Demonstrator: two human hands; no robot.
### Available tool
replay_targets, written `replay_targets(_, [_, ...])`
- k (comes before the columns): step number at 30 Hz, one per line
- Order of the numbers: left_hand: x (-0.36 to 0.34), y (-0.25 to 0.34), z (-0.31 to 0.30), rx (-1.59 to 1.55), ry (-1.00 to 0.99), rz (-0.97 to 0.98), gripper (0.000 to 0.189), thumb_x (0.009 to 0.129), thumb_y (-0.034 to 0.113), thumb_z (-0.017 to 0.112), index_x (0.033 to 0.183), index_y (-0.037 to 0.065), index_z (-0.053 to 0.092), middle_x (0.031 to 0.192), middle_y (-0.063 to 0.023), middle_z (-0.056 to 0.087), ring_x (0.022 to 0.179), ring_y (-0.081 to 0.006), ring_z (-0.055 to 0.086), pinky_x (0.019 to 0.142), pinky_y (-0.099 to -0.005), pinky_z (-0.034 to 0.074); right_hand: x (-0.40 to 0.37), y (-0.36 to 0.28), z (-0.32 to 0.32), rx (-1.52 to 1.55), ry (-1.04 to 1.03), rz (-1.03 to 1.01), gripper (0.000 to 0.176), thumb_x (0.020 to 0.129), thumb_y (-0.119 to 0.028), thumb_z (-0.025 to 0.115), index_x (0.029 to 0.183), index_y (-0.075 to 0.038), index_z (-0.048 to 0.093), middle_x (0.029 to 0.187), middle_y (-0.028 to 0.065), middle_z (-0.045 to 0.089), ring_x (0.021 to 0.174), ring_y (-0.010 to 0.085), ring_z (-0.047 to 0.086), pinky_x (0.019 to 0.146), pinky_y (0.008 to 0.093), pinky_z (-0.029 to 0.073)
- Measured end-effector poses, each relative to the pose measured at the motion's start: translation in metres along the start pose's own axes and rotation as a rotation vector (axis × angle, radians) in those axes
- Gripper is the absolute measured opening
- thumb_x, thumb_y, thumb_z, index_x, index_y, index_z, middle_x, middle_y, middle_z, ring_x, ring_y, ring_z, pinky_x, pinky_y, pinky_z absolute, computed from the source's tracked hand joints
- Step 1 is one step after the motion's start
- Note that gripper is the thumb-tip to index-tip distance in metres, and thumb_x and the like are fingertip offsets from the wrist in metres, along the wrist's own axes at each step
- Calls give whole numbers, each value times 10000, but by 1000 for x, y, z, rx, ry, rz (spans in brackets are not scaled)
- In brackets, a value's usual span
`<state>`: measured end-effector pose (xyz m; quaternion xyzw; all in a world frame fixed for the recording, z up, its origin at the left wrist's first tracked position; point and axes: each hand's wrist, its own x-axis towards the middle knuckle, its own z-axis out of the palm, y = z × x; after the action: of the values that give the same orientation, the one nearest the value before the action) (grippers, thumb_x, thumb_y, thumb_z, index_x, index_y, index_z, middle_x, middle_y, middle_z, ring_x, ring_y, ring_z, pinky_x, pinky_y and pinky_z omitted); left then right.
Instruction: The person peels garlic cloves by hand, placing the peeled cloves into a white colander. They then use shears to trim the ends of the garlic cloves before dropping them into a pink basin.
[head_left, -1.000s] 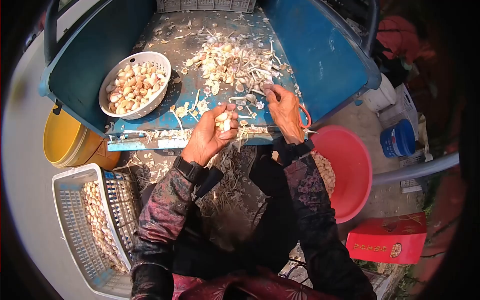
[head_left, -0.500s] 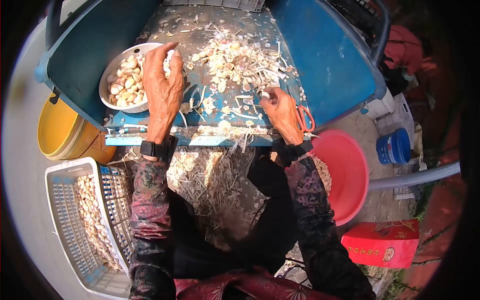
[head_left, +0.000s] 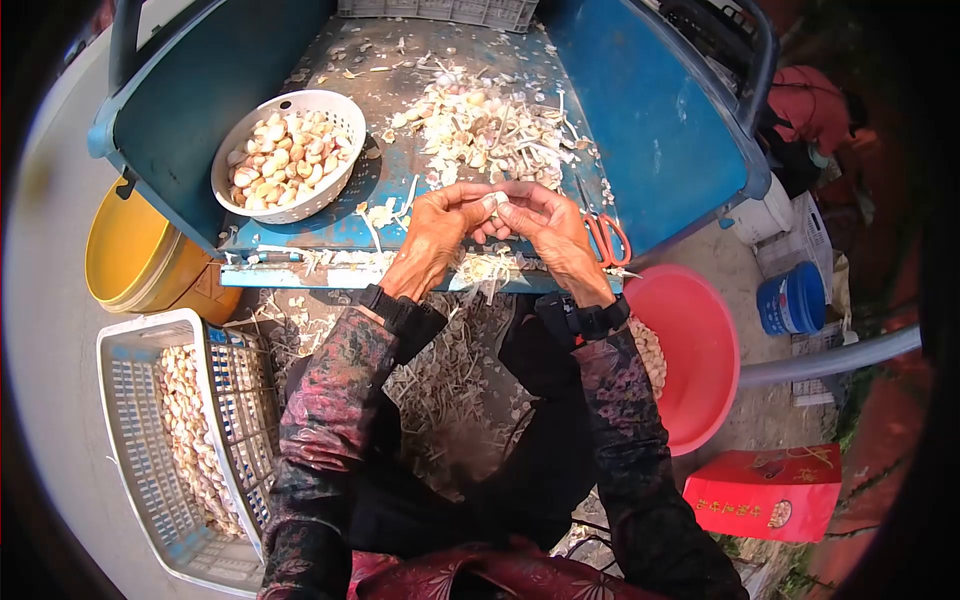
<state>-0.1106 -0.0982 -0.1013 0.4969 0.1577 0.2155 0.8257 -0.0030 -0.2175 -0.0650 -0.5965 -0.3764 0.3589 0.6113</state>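
Note:
My left hand [head_left: 437, 228] and my right hand [head_left: 556, 228] meet over the near edge of the blue work surface [head_left: 300, 236]. Their fingertips close together on a small pale garlic clove [head_left: 496, 200], partly covered by the fingers. Just beyond them is a heap of garlic cloves, skins and dry stems [head_left: 490, 120]. To the left stands a white colander [head_left: 328, 196] with many garlic cloves [head_left: 285, 160] in it. Scissors with orange-red handles [head_left: 618, 240] lie beside my right hand, their blades partly hidden.
Blue side panels [head_left: 650, 110] flank the surface. Below left are a yellow bucket [head_left: 103, 255] and a white crate [head_left: 150, 335] holding garlic. At right are a pink basin [head_left: 705, 350], a red box [head_left: 765, 490] and a blue bucket [head_left: 790, 300]. Skins and stems litter the ground.
My left hand has moved right, away from the colander, to join my right hand. My right hand has shifted slightly left, and both hands' fingertips now close on the garlic clove.

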Motion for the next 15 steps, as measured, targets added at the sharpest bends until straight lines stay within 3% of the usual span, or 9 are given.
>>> replay_targets(2, [-1,-3,-1,-35,35,-1,191,876,56,629,1032,-52,614,864,-105,671,697,-133,621,595,-236,490,-1,5,2,16,12,-13,253,912,-86,599,1123,49,562,909,101,644,797,136,624,714,251,503])
replay_targets(6, [-1,-8,-2,-5,74,35,184,883,52,619,1033,-52,600,848,-93,662,698,-140,621,599,-231,487,-5,7,12,-34,108,-41,277,901,-91,619,1123,61,554,873,97,652,792,129,618,704,249,500])
replay_targets(8, [2,-10,-7,-286,11,-67,187,888,51,609,1043,-50,583,831,-78,646,695,-154,622,630,-247,513,-3,14,9,-4,108,-57,284,896,-92,627,1123,61,553,884,99,653,783,124,613,703,247,499])
replay_targets(13, [0,-6,-11,-447,53,-85,147,893,46,592,1011,-36,565,857,-91,627,704,-174,622,662,-276,540,-6,2,15,49,140,-79,301,883,-103,649,1120,56,552,921,95,652,765,117,599,703,247,497])
replay_targets(15, [-1,-4,-15,-471,60,-66,130,894,40,581,1004,-24,556,868,-105,628,726,-175,619,646,-276,538,-16,-24,22,241,29,-63,298,874,-104,661,1107,48,554,948,90,646,769,122,597,707,256,501])
